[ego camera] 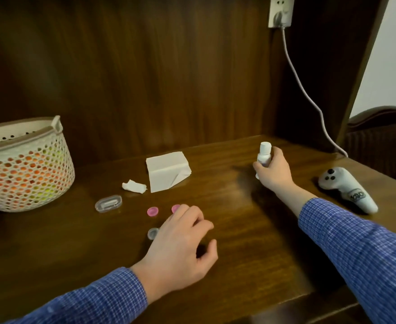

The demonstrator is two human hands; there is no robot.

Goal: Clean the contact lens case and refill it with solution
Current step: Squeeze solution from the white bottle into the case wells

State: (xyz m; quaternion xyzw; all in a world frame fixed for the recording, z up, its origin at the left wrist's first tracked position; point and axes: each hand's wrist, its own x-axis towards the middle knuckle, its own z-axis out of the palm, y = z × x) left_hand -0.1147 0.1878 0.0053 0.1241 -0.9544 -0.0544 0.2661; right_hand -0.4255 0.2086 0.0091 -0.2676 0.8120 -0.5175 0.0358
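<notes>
The left hand (180,239) hides most of the lens case (153,233).

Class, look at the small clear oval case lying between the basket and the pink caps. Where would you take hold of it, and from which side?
Pinch the clear oval case across its two long sides, coming straight down from above. It lies flat and low on the wooden table, so there is probably little height to grab from the side, and its narrow width suits a thumb-and-finger pinch.

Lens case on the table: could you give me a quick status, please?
Right hand grips solution bottle, cap on. Left hand hovers over lens case. Pink caps off. Nothing blocking.
</notes>
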